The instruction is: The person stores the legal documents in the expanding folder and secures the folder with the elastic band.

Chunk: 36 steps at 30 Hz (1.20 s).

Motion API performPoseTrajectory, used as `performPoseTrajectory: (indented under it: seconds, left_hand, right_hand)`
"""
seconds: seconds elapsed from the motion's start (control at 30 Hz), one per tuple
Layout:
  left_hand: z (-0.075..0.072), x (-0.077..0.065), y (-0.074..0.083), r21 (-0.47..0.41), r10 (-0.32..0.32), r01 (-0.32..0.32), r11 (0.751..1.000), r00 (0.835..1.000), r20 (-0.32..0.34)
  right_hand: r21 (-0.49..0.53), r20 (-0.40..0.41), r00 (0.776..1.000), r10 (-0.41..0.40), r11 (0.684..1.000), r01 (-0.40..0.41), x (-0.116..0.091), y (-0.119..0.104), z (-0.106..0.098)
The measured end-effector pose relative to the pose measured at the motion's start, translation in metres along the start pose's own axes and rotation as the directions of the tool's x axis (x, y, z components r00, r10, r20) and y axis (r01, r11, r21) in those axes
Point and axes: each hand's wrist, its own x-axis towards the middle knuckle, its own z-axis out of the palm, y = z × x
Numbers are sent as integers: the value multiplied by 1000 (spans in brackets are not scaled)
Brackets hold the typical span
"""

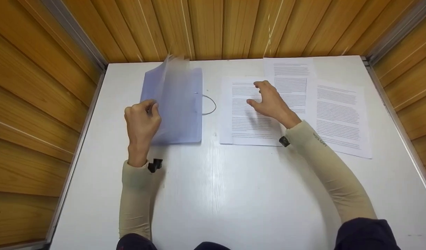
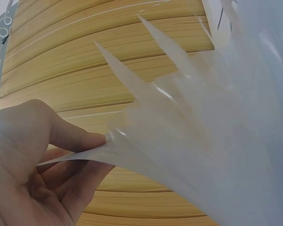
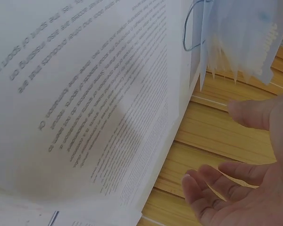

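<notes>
A translucent blue display folder (image 1: 194, 128) lies open at the left of the table, several clear plastic sleeves (image 2: 193, 117) fanned up from it and blurred at their upper edges. My left hand (image 1: 141, 119) is at the folder's left side; thumb and fingers pinch the edge of a clear sleeve, as the left wrist view shows. Over a stack of printed sheets (image 1: 251, 130) hovers my right hand (image 1: 270, 102), fingers spread and relaxed, thumb apart, with nothing in it. A thin elastic loop (image 1: 215, 104) sticks out from the folder's right edge.
Two more printed papers lie to the right: one farther back (image 1: 291, 69), partly under the right forearm, and one at the far right (image 1: 338, 118). Wood-panelled walls (image 1: 206, 31) stand along the back and sides of the white table (image 1: 213, 194).
</notes>
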Motion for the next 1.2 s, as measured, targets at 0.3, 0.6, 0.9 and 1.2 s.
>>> performPoseTrajectory:
  seconds: [0.3,0.6,0.9,1.2]
  left_hand:
    - [-1,1,1,9,-2,2,1000,1000,10]
    - [0,0,1,4,-1,0,1000,1000,3]
    - [-1,1,1,-7,-1,2,1000,1000,25]
    - [-3,1,0,-16,0,0,1000,1000,3]
  right_hand:
    - [-5,-19,997,69,998,-69,-13,21,-18]
    - [-7,-78,993,90,996,-91,-32,45,-49]
    - [-12,-115,981,157,987,-160,-54,74,-78]
    - [-42,-119,954,273,959,-280,-74,113,-105]
